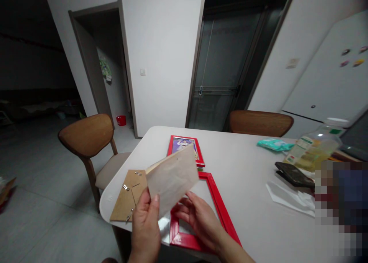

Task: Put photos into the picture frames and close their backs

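Observation:
My left hand grips a pale sheet of paper or photo by its lower edge and holds it up, blank back side toward me. My right hand is under the sheet's right corner, fingers spread and touching or nearly touching it, above an empty red picture frame that lies flat on the white table. A brown frame backing board with metal clips lies to the left. A second red frame with a picture lies further back.
Two wooden chairs stand at the table, one at the left and one at the far side. On the right lie a teal packet, a clear plastic bottle, a dark wallet-like object and white paper. A fridge stands behind.

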A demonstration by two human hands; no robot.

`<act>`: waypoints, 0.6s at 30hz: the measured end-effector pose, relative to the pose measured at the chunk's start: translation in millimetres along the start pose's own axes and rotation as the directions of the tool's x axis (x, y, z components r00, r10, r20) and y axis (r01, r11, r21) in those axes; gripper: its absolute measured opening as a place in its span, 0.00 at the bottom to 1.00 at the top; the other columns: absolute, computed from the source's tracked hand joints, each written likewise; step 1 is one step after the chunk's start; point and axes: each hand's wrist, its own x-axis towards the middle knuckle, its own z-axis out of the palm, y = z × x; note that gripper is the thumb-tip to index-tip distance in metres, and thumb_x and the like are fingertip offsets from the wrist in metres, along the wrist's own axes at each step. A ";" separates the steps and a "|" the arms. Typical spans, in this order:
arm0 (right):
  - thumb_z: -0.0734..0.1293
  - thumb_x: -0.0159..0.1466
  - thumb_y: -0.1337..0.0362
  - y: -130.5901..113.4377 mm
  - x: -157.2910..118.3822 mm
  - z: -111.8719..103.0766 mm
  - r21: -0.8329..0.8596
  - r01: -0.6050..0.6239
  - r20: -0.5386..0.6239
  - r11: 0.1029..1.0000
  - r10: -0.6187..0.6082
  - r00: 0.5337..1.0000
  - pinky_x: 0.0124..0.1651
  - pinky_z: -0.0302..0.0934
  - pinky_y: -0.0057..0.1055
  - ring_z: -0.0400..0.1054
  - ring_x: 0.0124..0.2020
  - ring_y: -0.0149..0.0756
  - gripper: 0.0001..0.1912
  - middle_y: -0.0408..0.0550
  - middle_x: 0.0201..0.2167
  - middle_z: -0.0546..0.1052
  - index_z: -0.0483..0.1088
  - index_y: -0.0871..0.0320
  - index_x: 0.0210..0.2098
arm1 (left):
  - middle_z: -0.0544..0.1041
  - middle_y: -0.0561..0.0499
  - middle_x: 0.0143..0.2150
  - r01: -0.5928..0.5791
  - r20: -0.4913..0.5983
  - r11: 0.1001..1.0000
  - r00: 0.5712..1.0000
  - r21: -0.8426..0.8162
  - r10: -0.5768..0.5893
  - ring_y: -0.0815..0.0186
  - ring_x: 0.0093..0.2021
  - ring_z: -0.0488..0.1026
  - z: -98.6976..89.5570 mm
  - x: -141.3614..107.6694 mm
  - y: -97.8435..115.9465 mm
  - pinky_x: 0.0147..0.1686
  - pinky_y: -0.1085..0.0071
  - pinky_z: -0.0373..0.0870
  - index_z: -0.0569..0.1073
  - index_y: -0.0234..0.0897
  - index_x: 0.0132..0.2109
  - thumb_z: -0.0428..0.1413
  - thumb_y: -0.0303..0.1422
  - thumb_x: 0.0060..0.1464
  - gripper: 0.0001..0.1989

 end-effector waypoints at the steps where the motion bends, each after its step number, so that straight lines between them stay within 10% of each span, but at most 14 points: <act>1: 0.62 0.54 0.60 -1.9 0.6 -1.9 0.094 0.043 -0.056 0.995 -0.038 0.998 0.32 0.63 0.30 0.69 0.31 0.34 0.15 0.49 0.32 0.75 0.66 0.60 0.39 | 0.74 0.45 0.43 0.067 0.038 0.991 0.997 -0.115 -0.063 0.59 0.44 0.70 8.5 -4.0 -4.9 0.44 0.64 0.65 0.64 0.33 0.49 0.50 0.37 0.49 0.20; 7: 0.60 0.49 0.69 -36.3 1.0 -55.8 -0.067 0.100 -0.253 0.993 -0.113 0.961 0.29 0.64 0.29 0.70 0.30 0.36 0.23 0.46 0.33 0.76 0.62 0.58 0.46 | 0.66 0.37 0.51 0.211 0.189 0.970 0.964 -0.124 -0.185 0.56 0.51 0.63 7.2 -10.2 -52.3 0.49 0.61 0.60 0.56 0.31 0.54 0.57 0.35 0.41 0.32; 12: 0.57 0.47 0.71 -40.2 7.5 -84.2 -0.341 -0.035 -0.250 0.940 -0.055 0.967 0.25 0.62 0.28 0.70 0.25 0.36 0.28 0.46 0.28 0.77 0.59 0.60 0.49 | 0.63 0.40 0.54 -0.113 0.393 0.901 0.917 0.420 -0.068 0.57 0.54 0.58 -9.7 -11.4 -62.9 0.54 0.59 0.53 0.63 0.33 0.50 0.52 0.24 0.41 0.24; 18: 0.55 0.47 0.69 -28.3 31.2 -78.5 -0.557 0.016 -0.207 0.831 -0.157 0.966 0.27 0.61 0.27 0.70 0.26 0.36 0.28 0.47 0.28 0.76 0.59 0.64 0.49 | 0.57 0.34 0.57 -0.438 0.627 0.656 0.776 0.615 -0.070 0.53 0.57 0.52 -7.8 -16.7 -65.2 0.53 0.55 0.54 0.63 0.28 0.49 0.52 0.22 0.38 0.26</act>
